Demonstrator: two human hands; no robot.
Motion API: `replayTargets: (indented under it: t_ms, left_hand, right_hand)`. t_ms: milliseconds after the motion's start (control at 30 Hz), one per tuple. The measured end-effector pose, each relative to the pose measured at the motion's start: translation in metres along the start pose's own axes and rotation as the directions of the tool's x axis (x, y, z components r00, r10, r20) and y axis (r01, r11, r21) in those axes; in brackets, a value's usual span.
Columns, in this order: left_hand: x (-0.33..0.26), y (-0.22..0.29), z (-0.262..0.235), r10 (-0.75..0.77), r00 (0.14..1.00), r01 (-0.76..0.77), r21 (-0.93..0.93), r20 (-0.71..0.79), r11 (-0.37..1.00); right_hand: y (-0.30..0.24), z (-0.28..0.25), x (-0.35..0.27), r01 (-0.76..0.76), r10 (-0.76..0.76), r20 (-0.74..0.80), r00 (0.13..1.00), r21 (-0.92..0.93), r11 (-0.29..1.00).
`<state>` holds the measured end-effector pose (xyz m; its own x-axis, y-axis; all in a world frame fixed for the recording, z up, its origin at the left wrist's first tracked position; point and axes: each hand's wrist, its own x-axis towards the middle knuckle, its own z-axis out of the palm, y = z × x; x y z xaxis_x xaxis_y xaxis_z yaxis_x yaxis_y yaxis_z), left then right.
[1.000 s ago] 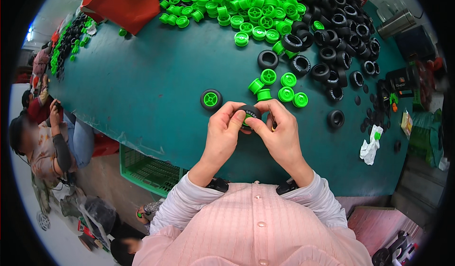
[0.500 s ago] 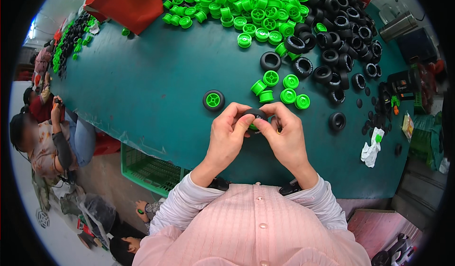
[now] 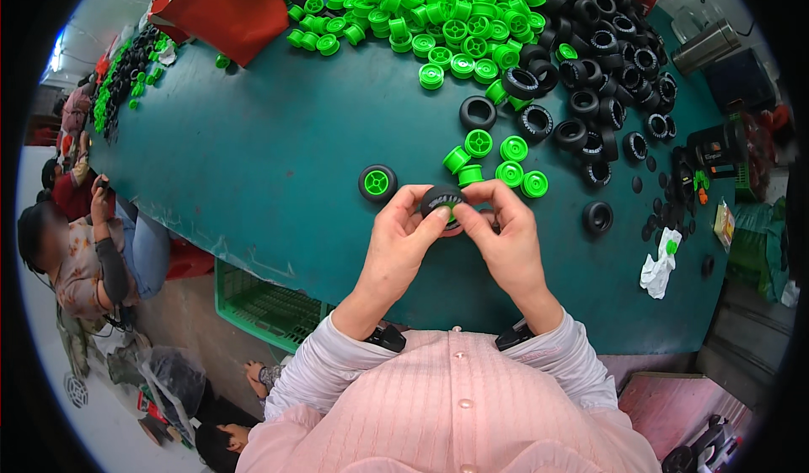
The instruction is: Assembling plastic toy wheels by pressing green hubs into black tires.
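Between my two hands, over the near part of the table, is a black toy tire [image 3: 443, 197] with a bit of green rim showing in it. My left hand [image 3: 406, 230] grips its left side, thumb on the near face. My right hand [image 3: 504, 229] pinches the other side with thumb and fingers. Just to the left lies a tire fitted with a green rim [image 3: 377, 183]. Beyond my hands sit several loose green rims [image 3: 479, 143]. A lone black tire [image 3: 597, 218] lies to the right. How far the rim sits inside the held tire is partly hidden by my fingers.
A heap of green rims [image 3: 455, 31] and a heap of black tires [image 3: 619, 69] cover the far side of the green table [image 3: 253, 144]. A red bag [image 3: 223, 10] stands far left, crumpled white paper [image 3: 657, 272] lies right. Other people [image 3: 93, 254] sit at the left.
The held tire has turned so that more of its lettered black sidewall shows, and it sits slightly further left. Both hands keep their grip.
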<state>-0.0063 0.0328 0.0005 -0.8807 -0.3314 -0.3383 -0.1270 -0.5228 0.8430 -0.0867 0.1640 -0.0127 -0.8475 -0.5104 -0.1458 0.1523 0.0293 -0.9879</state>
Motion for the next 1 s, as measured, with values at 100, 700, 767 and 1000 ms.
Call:
replayTargets:
  t_ms: [100,700,767,1000]
  left_hand:
    - [0.0,-0.001,-0.005,0.066,0.998,-0.061,0.234,-0.015,0.97]
    - [-0.004,0.003,-0.003,0.326,0.937,-0.321,0.687,0.128,0.651]
    - [-0.002,0.01,-0.001,0.294,0.949,-0.282,0.71,0.11,0.645]
    - [-0.001,0.002,0.007,0.034,0.999,-0.033,0.054,-0.027,0.998]
  right_hand:
    - [-0.021,-0.001,-0.001,0.159,-0.159,0.026,0.987,-0.326,0.932]
    - [0.011,0.003,0.001,0.084,-0.089,-0.038,0.995,-0.103,0.991]
    - [0.002,0.002,0.001,0.06,-0.064,-0.031,0.997,-0.096,0.994]
    - [-0.015,-0.002,0.003,0.198,-0.203,0.024,0.979,-0.36,0.912]
